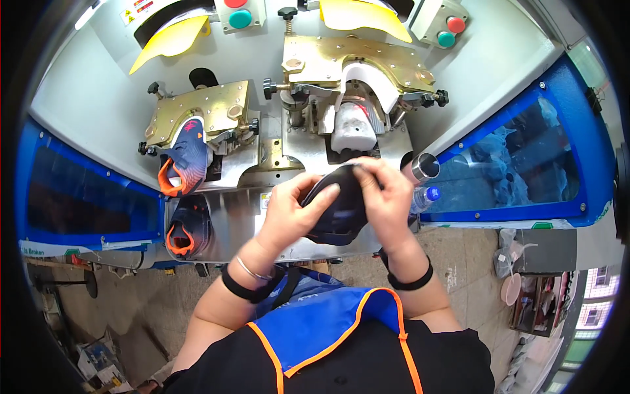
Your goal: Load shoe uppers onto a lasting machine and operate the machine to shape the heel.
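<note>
In front of the machine, both my hands hold a dark shoe upper (342, 207). My left hand (295, 209) closes on its left edge, with the thumb laid across the top. At the upper right edge, my right hand (386, 197) pinches it between thumb and fingers. Just beyond my hands stands the right station's bare, light grey metal shoe form (354, 128), under a brass-coloured plate (361, 59). A navy shoe upper with orange trim (186, 157) is fitted in the left station. Below it, a similar dark upper with an orange collar (190, 226) rests on the metal ledge.
A metal cup (426, 167) and a blue-capped clear bottle (425, 197) stand right of my right hand. Clamp knobs (268, 88) stick out beside the plates. Yellow guards (172, 41) and red and green push buttons (446, 40) sit above. Blue-framed side panels (512, 154) flank the machine.
</note>
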### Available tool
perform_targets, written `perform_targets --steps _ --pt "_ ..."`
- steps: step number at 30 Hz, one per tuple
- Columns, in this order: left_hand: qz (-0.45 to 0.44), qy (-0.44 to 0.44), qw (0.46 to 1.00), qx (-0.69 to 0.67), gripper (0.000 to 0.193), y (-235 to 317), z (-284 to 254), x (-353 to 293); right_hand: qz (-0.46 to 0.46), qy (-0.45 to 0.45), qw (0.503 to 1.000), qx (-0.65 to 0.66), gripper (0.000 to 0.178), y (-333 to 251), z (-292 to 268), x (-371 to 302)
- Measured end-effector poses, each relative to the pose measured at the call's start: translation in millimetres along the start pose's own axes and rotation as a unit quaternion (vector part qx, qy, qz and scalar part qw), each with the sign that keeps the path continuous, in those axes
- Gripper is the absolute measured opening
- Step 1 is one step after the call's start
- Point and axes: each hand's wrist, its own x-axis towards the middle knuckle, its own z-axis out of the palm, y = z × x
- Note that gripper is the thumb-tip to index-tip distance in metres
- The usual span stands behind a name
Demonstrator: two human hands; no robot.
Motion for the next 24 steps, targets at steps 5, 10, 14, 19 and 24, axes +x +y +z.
perform_targets --steps 5,10,14,19,24 --pt "-0.061 -0.239 0.944 -0.22 0.053 -63 8 -2 -0.004 0.067 0.99 -0.126 0.015 48 -13 51" --pt "-0.112 -0.174 0.913 -0.351 0.056 -73 29 29 -0.092 0.034 0.936 -0.339 0.026 46 -9 77" --pt "-0.114 -0.142 0.905 -0.385 0.047 -71 35 58 -0.017 -0.07 0.97 -0.232 0.035 34 -7 72" --pt "-0.116 -0.107 0.895 -0.417 0.046 -77 59 70 -0.045 -0.125 0.91 -0.393 0.055 47 13 68" --pt "-0.141 -0.08 0.906 -0.391 0.039 -82 59 63 -0.001 -0.181 0.875 -0.449 0.052 58 28 66"
